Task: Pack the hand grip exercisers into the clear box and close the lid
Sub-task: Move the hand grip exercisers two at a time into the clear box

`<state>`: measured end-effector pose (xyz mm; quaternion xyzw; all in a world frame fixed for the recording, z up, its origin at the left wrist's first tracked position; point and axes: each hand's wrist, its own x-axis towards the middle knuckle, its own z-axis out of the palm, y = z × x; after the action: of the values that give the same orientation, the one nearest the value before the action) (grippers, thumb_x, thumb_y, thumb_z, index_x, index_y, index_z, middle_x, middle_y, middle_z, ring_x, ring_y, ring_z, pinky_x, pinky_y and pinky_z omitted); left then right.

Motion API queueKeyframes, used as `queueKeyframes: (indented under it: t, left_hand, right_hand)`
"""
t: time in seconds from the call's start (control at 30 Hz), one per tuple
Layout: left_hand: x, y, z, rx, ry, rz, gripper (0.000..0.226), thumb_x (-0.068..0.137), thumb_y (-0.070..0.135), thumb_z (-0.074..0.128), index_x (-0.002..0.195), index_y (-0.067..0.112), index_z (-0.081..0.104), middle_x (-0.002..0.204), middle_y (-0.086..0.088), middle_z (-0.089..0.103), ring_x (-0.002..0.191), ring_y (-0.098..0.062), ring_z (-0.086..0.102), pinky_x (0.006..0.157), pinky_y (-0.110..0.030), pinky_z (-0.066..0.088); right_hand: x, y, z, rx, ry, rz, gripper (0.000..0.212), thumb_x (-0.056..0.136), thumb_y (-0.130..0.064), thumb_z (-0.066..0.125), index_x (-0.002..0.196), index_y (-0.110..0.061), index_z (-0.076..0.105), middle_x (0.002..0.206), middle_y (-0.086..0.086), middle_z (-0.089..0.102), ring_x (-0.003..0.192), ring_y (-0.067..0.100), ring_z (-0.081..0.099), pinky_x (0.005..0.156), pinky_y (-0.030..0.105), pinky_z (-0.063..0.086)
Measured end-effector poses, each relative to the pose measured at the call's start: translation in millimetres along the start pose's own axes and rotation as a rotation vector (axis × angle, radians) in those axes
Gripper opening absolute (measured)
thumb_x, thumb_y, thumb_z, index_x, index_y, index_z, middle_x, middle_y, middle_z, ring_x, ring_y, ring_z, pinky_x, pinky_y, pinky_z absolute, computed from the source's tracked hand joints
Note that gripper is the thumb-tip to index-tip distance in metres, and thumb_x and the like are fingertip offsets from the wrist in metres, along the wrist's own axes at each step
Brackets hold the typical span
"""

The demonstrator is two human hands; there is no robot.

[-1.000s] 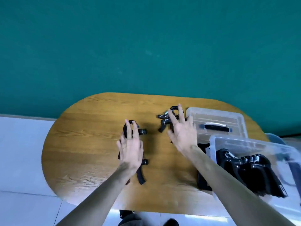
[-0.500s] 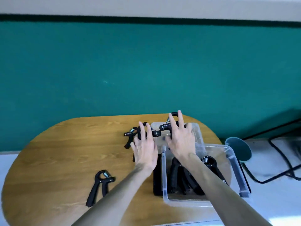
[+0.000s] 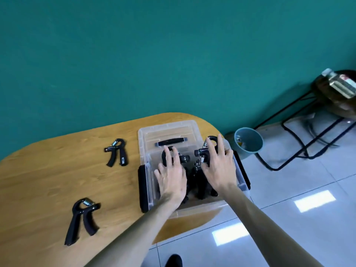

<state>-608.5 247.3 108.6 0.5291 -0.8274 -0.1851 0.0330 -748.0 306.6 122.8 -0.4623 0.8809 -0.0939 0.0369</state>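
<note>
Nearest on the bench (image 3: 48, 182) lies one loose gripper (image 3: 81, 220). Over the box (image 3: 148, 191), the left hand (image 3: 170, 178) clasps a gripper (image 3: 169, 154) and the right hand (image 3: 219, 166) another (image 3: 210, 144). Best to lower both handles-down beside those already packed, then let go. Beyond, a third gripper (image 3: 116, 152) waits; the lid (image 3: 167, 132) lies behind the box.
</note>
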Motion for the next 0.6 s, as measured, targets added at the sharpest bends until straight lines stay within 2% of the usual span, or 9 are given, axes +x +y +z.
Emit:
queueKeyframes:
  t: [0.17, 0.33, 0.5, 0.6]
  left_hand:
    - [1, 1, 28, 0.061, -0.044, -0.072, 0.071, 0.104, 0.020, 0.045, 0.161, 0.017, 0.003, 0.168, -0.010, -0.013, 0.133, -0.040, 0.039, 0.104, -0.048, 0.033]
    - [3, -5, 45, 0.102, -0.081, -0.134, 0.071, 0.103, 0.018, 0.047, 0.161, 0.013, 0.006, 0.168, -0.015, -0.009, 0.127, -0.041, 0.043, 0.099, -0.045, 0.036]
    - [8, -7, 58, 0.149, -0.116, -0.154, 0.068, 0.103, 0.018, 0.046, 0.160, 0.013, 0.009, 0.168, -0.016, -0.009, 0.126, -0.041, 0.042, 0.098, -0.045, 0.036]
    - [7, -7, 64, 0.172, -0.113, -0.146, 0.073, 0.099, 0.014, 0.050, 0.159, 0.014, 0.009, 0.167, -0.017, -0.011, 0.125, -0.041, 0.041, 0.094, -0.045, 0.036]
  right_hand:
    - [-10, 22, 30, 0.053, -0.059, 0.007, 0.076, 0.077, -0.023, 0.062, 0.148, -0.024, 0.036, 0.164, 0.007, 0.019, 0.094, 0.041, 0.047, 0.076, 0.046, 0.046]
    - [-14, 29, 51, 0.086, -0.167, 0.002, 0.074, 0.083, -0.024, 0.060, 0.152, -0.026, 0.032, 0.165, 0.002, 0.016, 0.102, 0.036, 0.041, 0.077, 0.043, 0.048]
    - [-5, 33, 66, 0.041, -0.211, -0.017, 0.073, 0.086, -0.024, 0.059, 0.154, -0.023, 0.031, 0.165, 0.004, 0.016, 0.097, 0.035, 0.042, 0.085, 0.044, 0.046]
    - [-4, 34, 71, 0.031, -0.227, -0.034, 0.073, 0.087, -0.025, 0.057, 0.154, -0.022, 0.029, 0.165, 0.003, 0.015, 0.097, 0.035, 0.042, 0.083, 0.044, 0.046]
